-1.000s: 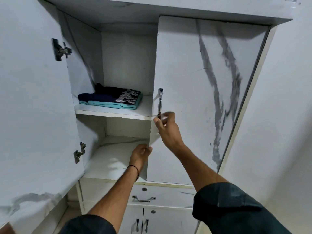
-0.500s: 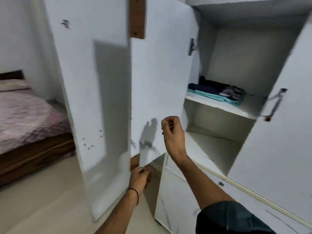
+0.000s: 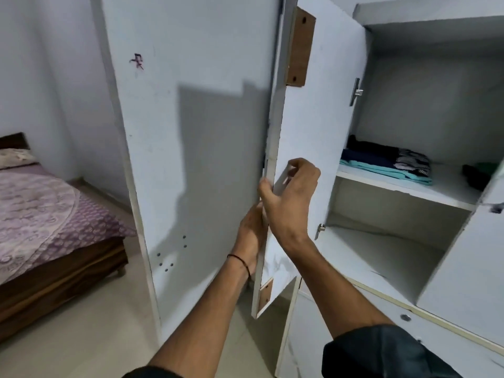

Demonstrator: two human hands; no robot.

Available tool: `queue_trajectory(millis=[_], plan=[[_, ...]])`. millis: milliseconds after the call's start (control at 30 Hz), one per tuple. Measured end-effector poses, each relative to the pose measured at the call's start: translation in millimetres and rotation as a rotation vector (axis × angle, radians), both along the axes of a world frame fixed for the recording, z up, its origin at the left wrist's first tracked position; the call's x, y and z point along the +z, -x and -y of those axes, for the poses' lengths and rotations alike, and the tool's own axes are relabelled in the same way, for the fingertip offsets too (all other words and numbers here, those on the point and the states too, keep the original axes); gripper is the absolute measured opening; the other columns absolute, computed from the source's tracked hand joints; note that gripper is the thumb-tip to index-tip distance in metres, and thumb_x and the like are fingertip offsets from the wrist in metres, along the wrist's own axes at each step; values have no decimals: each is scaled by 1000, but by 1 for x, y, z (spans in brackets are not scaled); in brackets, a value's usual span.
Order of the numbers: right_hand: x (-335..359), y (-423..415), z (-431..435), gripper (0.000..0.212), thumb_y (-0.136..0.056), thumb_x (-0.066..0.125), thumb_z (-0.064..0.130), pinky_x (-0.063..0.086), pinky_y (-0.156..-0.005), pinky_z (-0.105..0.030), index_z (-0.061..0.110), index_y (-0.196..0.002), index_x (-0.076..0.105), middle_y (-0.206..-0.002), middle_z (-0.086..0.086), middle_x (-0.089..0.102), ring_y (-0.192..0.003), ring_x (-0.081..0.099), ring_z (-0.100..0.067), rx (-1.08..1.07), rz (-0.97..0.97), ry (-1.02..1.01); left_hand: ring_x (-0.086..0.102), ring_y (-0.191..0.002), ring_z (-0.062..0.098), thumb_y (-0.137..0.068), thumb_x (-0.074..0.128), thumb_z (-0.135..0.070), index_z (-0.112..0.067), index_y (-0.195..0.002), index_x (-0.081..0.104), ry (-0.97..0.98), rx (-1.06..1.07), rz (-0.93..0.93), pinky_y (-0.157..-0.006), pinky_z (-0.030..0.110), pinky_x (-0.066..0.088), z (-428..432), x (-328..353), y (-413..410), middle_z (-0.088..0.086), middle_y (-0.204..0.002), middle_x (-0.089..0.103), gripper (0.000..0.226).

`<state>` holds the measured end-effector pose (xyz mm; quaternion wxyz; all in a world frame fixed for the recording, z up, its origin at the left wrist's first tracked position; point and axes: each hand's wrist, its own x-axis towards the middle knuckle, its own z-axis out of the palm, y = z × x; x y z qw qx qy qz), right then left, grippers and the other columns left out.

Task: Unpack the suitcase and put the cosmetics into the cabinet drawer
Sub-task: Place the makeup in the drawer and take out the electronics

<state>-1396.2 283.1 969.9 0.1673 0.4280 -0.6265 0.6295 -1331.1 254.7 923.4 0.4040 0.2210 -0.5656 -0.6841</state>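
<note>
Head view: R hand [image 3: 289, 197] fingers curled round cabinet door [image 3: 321, 126] edge; L hand [image 3: 249, 236] fingers hidden behind it (grip unclear).

There are 2 hands, left hand [image 3: 252, 236] and right hand [image 3: 289, 197], 3 open doors [image 3: 191, 159] [image 3: 321, 126] [image 3: 463, 268], 1 bed [image 3: 54, 227] and 1 pillow [image 3: 16, 157].

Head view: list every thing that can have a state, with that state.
near door, open, held at its edge
far door, wide open
right door, partly open
drawer, shut
folded clothes, stacked on upper shelf
right hand, pinches near door's edge
left hand, behind that edge, fingers hidden
</note>
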Motion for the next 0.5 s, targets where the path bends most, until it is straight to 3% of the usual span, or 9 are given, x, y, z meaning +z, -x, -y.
queue_trajectory(millis=[100,167,200,233,300,333,400,500], plan=[[4,6,-16,51,-77,74,26,53,-82,-36,29,-114,38,-109,8,37,-101,48,-16,1,-39,-26,63,-93,10,-106,34,-25,-32,-104,56,120,-118,-31,-79,23,55,5,3,17,-6,-109,59,23],[4,8,-30,54,-75,75,20,53,-79,-32,31,-113,38,-109,6,38,-97,50,-15,-43,-70,-14,65,-99,4,-103,45,-24,-30,-110,61,273,-307,-126,-90,17,51,1,-4,30,0,-112,63,19],[4,10,-38,55,-74,75,17,52,-78,-30,29,-114,39,-109,5,40,-95,50,-15,-64,-74,12,65,-97,1,-97,57,-25,-24,-110,67,364,-215,-225,-91,15,49,-5,-6,35,3,-107,66,16],[2,13,-46,54,-73,73,14,51,-79,-28,26,-115,42,-109,3,42,-94,50,-13,-84,-75,38,66,-87,0,-88,66,-30,-20,-104,71,316,-150,-181,-82,13,52,-5,-10,36,6,-97,68,20],[-4,21,-69,51,-75,71,11,50,-79,-24,18,-119,47,-108,1,46,-93,51,-9,-146,-73,70,69,-74,7,-88,56,-33,-12,-99,69,260,-305,-205,-64,20,56,-25,-23,48,8,-83,66,27],[-6,27,-82,49,-76,70,12,51,-79,-27,18,-120,48,-107,0,48,-92,53,-9,-179,-68,79,69,-76,7,-91,54,-30,-12,-103,68,291,-325,-168,-63,20,56,-38,-25,58,5,-84,68,26],[-8,40,-105,41,-78,67,15,54,-74,-39,21,-115,51,-102,-2,53,-86,58,-17,-212,-41,100,68,-95,5,-96,56,-23,-23,-121,61,412,-214,-139,-73,18,55,-61,-21,70,-2,-108,67,25],[-5,68,-144,25,-81,64,16,54,-71,-42,21,-104,55,-92,-1,60,-81,62,-22,-247,14,113,58,-115,16,-97,55,-23,-27,-134,49,390,-249,-311,-87,26,54,-92,-16,101,4,-133,51,38]])
